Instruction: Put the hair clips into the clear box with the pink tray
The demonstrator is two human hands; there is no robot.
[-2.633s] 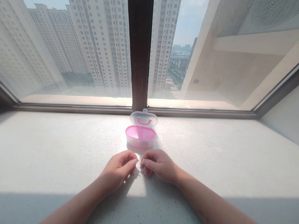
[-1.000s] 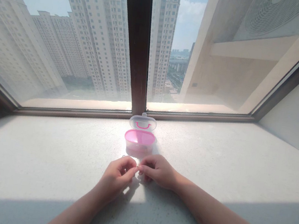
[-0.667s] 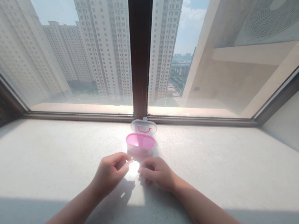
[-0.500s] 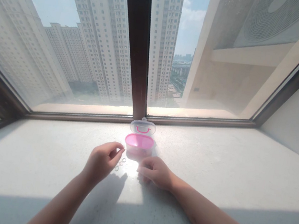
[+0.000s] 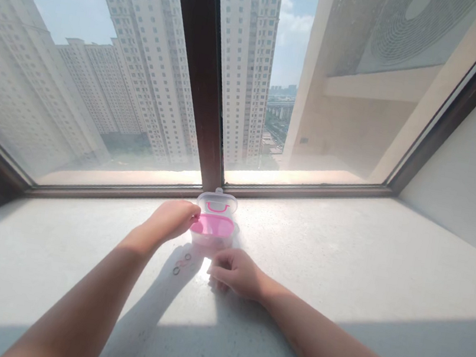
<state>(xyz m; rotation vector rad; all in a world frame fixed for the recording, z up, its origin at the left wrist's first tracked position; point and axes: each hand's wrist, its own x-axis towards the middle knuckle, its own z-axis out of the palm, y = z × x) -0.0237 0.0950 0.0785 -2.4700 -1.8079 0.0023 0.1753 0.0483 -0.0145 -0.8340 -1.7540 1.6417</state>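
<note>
My L fingers [image 5: 196, 213] are bunched, R fingers [image 5: 218, 273] curled, can't tell if on anything, w/ pink box [image 5: 211, 242] at L tips, just beyond R, prob. light, stiff, slick, best held by its ends, small rings [image 5: 182, 264] nearer me than L.

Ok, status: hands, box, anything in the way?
Left hand at left rim of pink-rimmed oval plastic box, hold unclear. Right hand curled in front. Small thin rings on white speckled sill. Transparent lid raised, not blocking.
</note>
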